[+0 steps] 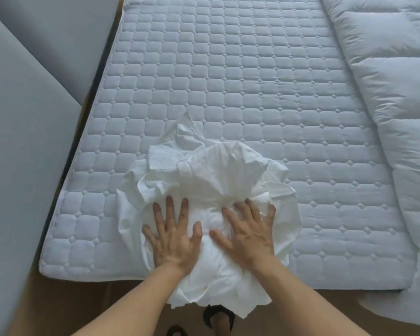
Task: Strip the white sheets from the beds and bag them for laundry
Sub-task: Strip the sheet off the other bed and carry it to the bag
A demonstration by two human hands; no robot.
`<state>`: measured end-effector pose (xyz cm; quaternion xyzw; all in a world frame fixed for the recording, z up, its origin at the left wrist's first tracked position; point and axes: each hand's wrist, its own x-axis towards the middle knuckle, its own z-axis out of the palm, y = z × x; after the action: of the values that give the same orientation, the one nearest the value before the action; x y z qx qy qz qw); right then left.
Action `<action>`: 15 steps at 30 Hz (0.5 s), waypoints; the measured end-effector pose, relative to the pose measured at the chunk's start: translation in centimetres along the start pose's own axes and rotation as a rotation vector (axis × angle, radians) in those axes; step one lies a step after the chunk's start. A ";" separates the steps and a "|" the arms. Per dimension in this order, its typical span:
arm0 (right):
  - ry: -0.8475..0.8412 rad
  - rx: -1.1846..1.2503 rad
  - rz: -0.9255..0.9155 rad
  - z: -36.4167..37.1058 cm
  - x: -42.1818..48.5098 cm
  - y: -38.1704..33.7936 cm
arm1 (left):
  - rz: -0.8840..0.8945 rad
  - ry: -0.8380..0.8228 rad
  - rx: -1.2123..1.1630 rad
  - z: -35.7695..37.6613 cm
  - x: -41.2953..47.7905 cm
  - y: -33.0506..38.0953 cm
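Quilted mattress [228, 81] bears a crumpled sheet [211, 170], left hand [174, 236] and right hand [249, 234] seemingly pressing it, fingers spread.

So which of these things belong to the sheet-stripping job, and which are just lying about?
Job: bunched white sheet, pressed by left hand and right hand; bare quilted mattress under it.
Just there: puffy duvet on the right; grey padded panel on the left; dark shoes on the floor.

sheet [204, 180]: under our L hand [172, 236] & R hand [247, 234], on mattress [228, 81], at near edge.
duvet [386, 93]: well right of R hand, on mattress.
panel [22, 141]: left of L hand.
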<state>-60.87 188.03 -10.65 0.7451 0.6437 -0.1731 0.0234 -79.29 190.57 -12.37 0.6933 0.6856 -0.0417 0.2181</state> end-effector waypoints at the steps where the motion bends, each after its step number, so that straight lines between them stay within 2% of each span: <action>1: -0.005 -0.006 -0.015 -0.2 0.4 0.3 | -0.085 -0.004 -0.030 0.1 -0.2 -0.1; 3: -0.045 -0.022 -0.041 -0.2 1.5 1.1 | -0.187 -0.026 -0.062 0.3 -0.1 -0.2; 5: -0.094 -0.010 -0.036 0.0 2.7 1.8 | -0.210 -0.040 -0.070 0.5 0.3 -0.2; 15: -0.337 0.301 0.192 1.8 6.8 2.7 | -0.515 -0.071 -0.228 0.9 2.8 0.2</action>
<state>-57.90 193.58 -14.81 0.7585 0.5241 -0.3857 0.0356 -78.72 192.82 -14.13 0.4655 0.8313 -0.0426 0.3008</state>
